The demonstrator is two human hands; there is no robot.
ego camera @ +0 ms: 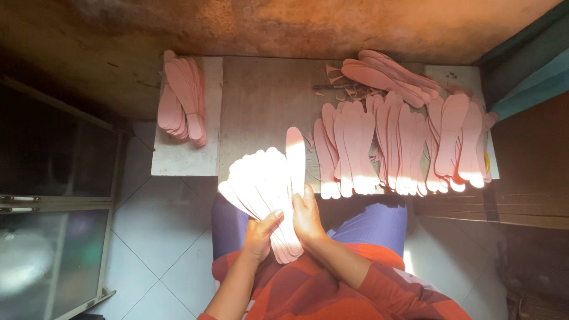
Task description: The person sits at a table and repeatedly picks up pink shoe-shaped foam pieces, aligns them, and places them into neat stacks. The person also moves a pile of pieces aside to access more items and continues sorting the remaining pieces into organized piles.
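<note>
A small shoemaking workshop — pink insole cutouts (391, 148) stacked across a worn workbench (267, 101).

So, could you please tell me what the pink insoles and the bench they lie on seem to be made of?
The insoles look like thin, matte foam or fibreboard sheet: flat, evenly cut and fanning in both hands, left hand and right hand; which of the two cannot be told. The bench looks like bare, worn wood: dull grey-brown with streaky grain and scuffs.

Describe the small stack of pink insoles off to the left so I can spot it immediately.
Start at the grey table against the rusty wall. On the pale slab at its left end lies the small stack of pink insoles. It sits alone in shade, unlike the wide overlapping row at right or the fan in both hands.
</note>
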